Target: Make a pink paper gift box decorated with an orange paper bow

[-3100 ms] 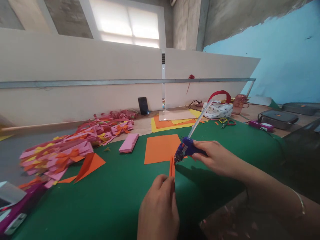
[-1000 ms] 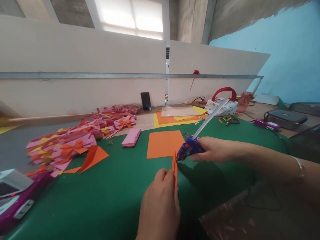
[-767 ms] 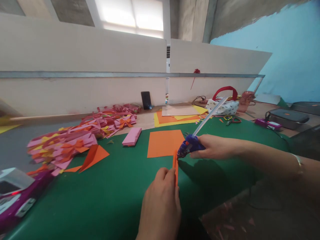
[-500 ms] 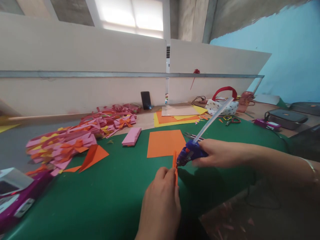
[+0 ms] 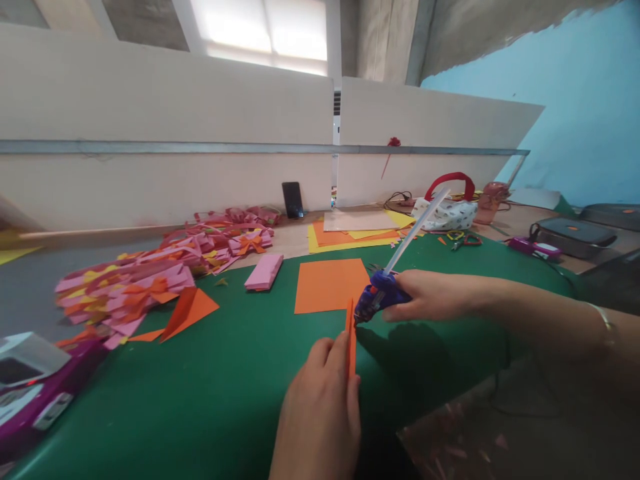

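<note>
My left hand [image 5: 320,400] pinches a narrow folded strip of orange paper [image 5: 352,347], held on edge above the green mat [image 5: 200,400]. In my right hand [image 5: 425,295] is a blue hot glue gun [image 5: 376,298], with a long clear glue stick [image 5: 416,230] poking out of its back. The gun's nozzle is at the strip's right side, near its upper part; whether it touches I cannot tell. Just behind lies a flat orange paper sheet [image 5: 330,285]. A folded pink paper stack [image 5: 264,272] lies to its left.
Pink, orange and yellow paper bows [image 5: 150,290] are heaped at the left, by a folded orange piece [image 5: 187,313]. A phone [image 5: 293,200] leans on the back board. Pliers [image 5: 467,242], a basket with a red handle [image 5: 445,213] and a purple device [image 5: 535,249] stand back right.
The glue gun has shifted slightly up and left, its nozzle now a little higher along the strip. My left thumb and fingers have spread slightly apart along the paper.
</note>
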The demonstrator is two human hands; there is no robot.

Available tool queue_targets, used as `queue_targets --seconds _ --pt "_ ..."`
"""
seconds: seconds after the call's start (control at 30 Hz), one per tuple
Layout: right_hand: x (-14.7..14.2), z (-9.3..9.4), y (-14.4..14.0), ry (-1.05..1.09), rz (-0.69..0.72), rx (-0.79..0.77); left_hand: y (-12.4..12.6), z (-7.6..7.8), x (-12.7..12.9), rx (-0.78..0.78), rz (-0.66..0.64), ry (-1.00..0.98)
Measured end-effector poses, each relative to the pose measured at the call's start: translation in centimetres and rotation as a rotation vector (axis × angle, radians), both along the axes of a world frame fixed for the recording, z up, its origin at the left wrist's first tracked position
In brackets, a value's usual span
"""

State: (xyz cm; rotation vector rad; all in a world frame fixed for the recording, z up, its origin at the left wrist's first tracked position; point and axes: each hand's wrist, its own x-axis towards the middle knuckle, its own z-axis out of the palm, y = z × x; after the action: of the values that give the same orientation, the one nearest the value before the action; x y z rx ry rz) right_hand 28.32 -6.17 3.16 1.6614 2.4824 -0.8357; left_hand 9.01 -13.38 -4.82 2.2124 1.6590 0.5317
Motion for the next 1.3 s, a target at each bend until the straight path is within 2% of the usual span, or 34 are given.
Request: queue_targets --seconds 0.23,0.5,0.77,1.0,1.3 --pt "0.0 0.0 -0.1 0.004 0.016 -0.001 -1.1 -0.6 -0.9 0.03 -0.009 0.013" --pt "-0.6 0.5 -1.3 -0.012 0.035 -0.021 -0.7 -0.2 -0.8 0.016 -0.008 -0.006" --pt "0.0 2.0 -0.5 0.023 0.0 0.092 0.9 0.3 0.5 -0.019 0.021 -0.009" --pt "0.1 0.7 -1.0 -0.024 0.006 0.032 2.0 0.4 1.0 0.005 0.021 -0.054" --pt "0.6 -0.2 -0.3 -0.022 0.008 0.022 1.9 -0.8 0.2 0.032 0.0 -0.125"
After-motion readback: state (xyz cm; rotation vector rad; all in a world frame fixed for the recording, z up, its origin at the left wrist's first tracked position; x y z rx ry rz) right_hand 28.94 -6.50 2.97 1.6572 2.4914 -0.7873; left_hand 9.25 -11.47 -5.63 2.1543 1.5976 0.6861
